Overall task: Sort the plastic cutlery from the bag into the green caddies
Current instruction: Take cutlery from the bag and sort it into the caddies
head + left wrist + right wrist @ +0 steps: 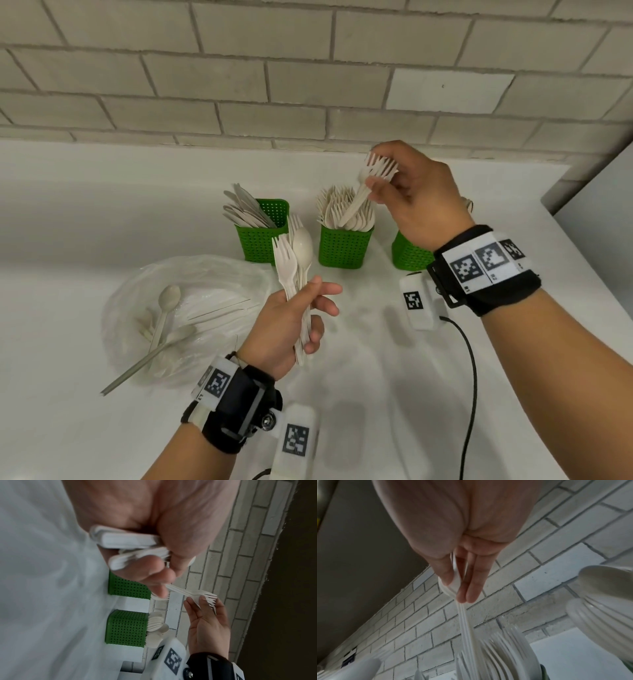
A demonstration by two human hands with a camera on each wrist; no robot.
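1. Green perforated plastic caddies stand in a row on the white counter (102, 212): left caddy (262, 240) holds knives, middle caddy (344, 246) forks, right caddy (409, 255) spoons, seen in the left wrist view.
2. Right hand (416, 195) pinches a few forks (371, 180) by the heads, handles angled down into the middle caddy; not yet released.
3. Left hand (291, 325) grips a mixed bundle (294, 263) of forks and a spoon, upright.
4. Bag (178, 318), thin crinkled clear film, lies left on the counter, a few spoons and thin sticks inside.
5. Judgement: well along; bundle and bag remainder left.
6. Cutlery is matte, cream, stiff, light.
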